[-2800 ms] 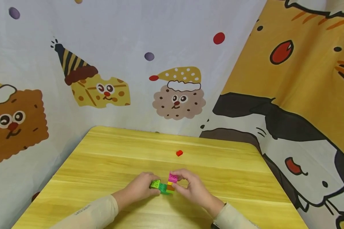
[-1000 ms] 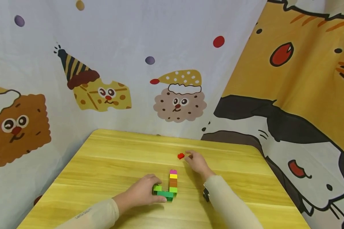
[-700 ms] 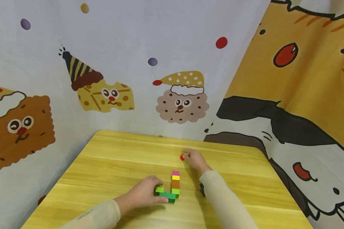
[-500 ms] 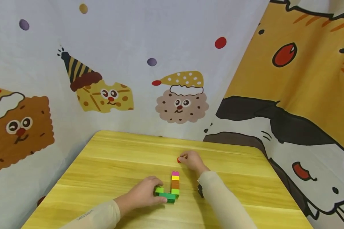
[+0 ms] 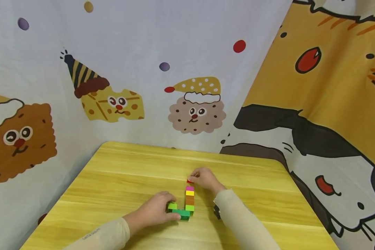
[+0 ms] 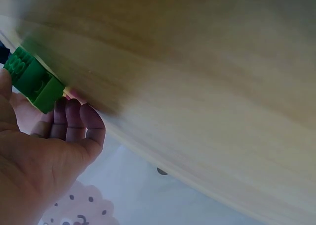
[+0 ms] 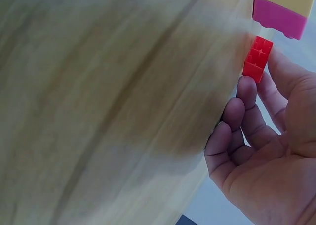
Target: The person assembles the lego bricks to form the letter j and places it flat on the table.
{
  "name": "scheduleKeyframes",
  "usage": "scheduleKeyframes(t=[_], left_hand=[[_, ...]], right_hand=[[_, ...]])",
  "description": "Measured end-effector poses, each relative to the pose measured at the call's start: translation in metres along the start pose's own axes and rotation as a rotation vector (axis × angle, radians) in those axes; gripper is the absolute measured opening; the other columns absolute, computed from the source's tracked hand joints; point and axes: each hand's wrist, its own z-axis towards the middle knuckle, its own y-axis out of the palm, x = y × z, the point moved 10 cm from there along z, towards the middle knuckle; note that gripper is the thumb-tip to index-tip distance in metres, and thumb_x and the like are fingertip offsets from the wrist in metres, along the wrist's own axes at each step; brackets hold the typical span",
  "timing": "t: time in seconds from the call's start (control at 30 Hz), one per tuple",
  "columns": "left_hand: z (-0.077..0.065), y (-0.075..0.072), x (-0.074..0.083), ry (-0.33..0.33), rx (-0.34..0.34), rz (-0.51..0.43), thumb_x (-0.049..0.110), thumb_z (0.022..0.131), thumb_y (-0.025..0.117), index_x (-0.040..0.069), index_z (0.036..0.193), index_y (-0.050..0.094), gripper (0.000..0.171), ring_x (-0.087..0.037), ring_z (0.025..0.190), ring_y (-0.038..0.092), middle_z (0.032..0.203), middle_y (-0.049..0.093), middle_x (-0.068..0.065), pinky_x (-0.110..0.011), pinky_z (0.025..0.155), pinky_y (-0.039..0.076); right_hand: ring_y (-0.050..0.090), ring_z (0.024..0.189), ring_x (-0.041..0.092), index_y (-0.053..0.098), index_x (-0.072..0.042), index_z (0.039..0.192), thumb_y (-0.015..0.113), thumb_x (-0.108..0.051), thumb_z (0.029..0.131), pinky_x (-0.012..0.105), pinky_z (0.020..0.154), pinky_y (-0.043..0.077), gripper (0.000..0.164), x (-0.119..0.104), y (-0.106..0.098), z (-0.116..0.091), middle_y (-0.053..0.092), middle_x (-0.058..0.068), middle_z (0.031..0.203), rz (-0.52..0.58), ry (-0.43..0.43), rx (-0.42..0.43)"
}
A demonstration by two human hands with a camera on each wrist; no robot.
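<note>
A build of toy building bricks lies at the middle of the table, its dark green brick nearest the person. From the right end a column runs lime, orange, yellow and pink. My left hand holds the left end, thumb at the front and fingers behind the small lime brick. Green bricks show between thumb and fingers in the left wrist view. My right hand pinches a small red brick between thumb and fingertips, just off the studded face of the pink brick.
The wooden table has rounded far corners. Behind it hangs a printed cloth with cartoon food faces, and another printed cloth runs along the right side. A black wrist strap shows under the right sleeve.
The right hand left the pink brick, reached to the red brick at the back, pinched it and brought it toward the pink end. The build now lies turned; the left hand stays on it.
</note>
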Motion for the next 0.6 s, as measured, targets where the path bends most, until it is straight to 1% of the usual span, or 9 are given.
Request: scheduleKeyframes(t=[0.33,0.47,0.6], left_hand=[[-0.001,0.0002,0.0014,0.004,-0.004,-0.005,0.065,0.08,0.071,0.008,0.12,0.066,0.07,-0.011,0.097,0.06,0.108,0.065,0.003,-0.036,0.086,0.054],[-0.0006,0.0001,0.001,0.008,0.001,-0.001,0.065,0.08,0.071,0.008,0.12,0.066,0.069,-0.011,0.097,0.06,0.108,0.065,0.003,-0.035,0.086,0.054],[-0.0002,0.0002,0.0007,0.012,0.005,0.004,0.065,0.08,0.071,0.008,0.12,0.067,0.069,-0.01,0.097,0.06,0.107,0.065,0.004,-0.035,0.085,0.054]], right_hand=[[0.057,0.077,0.014,0.072,-0.02,0.089,0.072,-0.034,0.092,0.034,0.071,0.05,0.014,0.0021,0.0045,-0.0003,0.065,-0.008,0.084,-0.017,0.024,-0.004],[0.057,0.079,0.014,0.072,-0.02,0.09,0.072,-0.034,0.092,0.035,0.074,0.051,0.015,0.001,0.0042,0.0005,0.066,-0.008,0.086,-0.019,0.022,-0.004],[0.059,0.086,0.014,0.073,-0.02,0.095,0.072,-0.035,0.092,0.037,0.079,0.052,0.016,0.0008,0.0045,0.0009,0.067,-0.007,0.092,-0.014,0.028,-0.006]])
